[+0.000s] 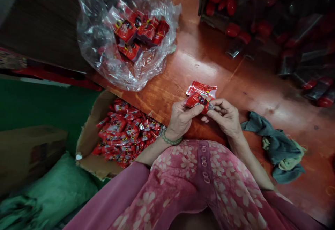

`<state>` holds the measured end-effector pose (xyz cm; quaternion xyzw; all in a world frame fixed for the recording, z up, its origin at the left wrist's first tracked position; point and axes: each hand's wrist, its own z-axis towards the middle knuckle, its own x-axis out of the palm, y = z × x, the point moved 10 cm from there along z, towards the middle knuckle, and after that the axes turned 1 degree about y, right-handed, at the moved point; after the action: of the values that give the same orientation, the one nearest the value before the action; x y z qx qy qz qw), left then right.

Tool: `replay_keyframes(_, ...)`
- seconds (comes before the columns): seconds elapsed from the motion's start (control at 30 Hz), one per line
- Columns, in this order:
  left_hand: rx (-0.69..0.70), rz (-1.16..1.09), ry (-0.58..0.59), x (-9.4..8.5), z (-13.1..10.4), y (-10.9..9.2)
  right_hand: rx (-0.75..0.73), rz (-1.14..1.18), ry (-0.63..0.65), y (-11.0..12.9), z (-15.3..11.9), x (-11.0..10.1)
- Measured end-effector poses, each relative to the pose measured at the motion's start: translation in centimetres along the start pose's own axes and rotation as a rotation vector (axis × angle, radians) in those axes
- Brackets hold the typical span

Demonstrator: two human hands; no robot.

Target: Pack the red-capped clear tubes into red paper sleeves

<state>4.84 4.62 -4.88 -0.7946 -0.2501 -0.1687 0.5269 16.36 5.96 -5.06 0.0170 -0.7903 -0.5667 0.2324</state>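
Observation:
Between my two hands is a small red printed packet [195,99], held just above the wooden table. My left hand [181,116], with a green bead bracelet at the wrist, pinches its left side, thumb on top. The fingers of my right hand [226,115] close on the right end, where a small clear, shiny part [210,107] shows; whether that is the packet's end or something inside it, I cannot tell. Right behind the held packet, another flat red packet [202,87] lies on the table.
A clear plastic bag [131,80] with bundled red packets stands at the back left. Below the table's left edge, a cardboard box [89,129] holds many filled red packets. Red-capped clear containers [239,41] lie at the back right. A dark cloth [277,146] with rubber bands sits at right.

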Motion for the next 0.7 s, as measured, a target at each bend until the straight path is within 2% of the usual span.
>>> replay_keyframes(0.13, -0.008, 0.026, -0.054, -0.6, 0.4, 0.0, 0.017, -0.021, -0.007, -0.5, 0.0, -0.2)
replay_keyframes(0.3, -0.002, 0.076, -0.064, -1.2, 0.7, 0.5, 0.017, -0.034, -0.045, -0.7, 0.1, -0.5)
replay_keyframes(0.43, 0.036, 0.135, -0.107, -2.4, 0.8, 0.9, 0.008, -0.013, -0.116, -0.5, 0.1, -0.8)
replay_keyframes(0.53, 0.071, 0.210, -0.129, -3.0, 0.7, 0.6, 0.023, -0.003, -0.113, -0.5, 0.1, -0.7)
replay_keyframes(0.7, 0.077, 0.271, -0.045, -2.0, 0.1, -0.9, 0.005, -0.050, -0.154, -0.4, 0.1, -1.1)
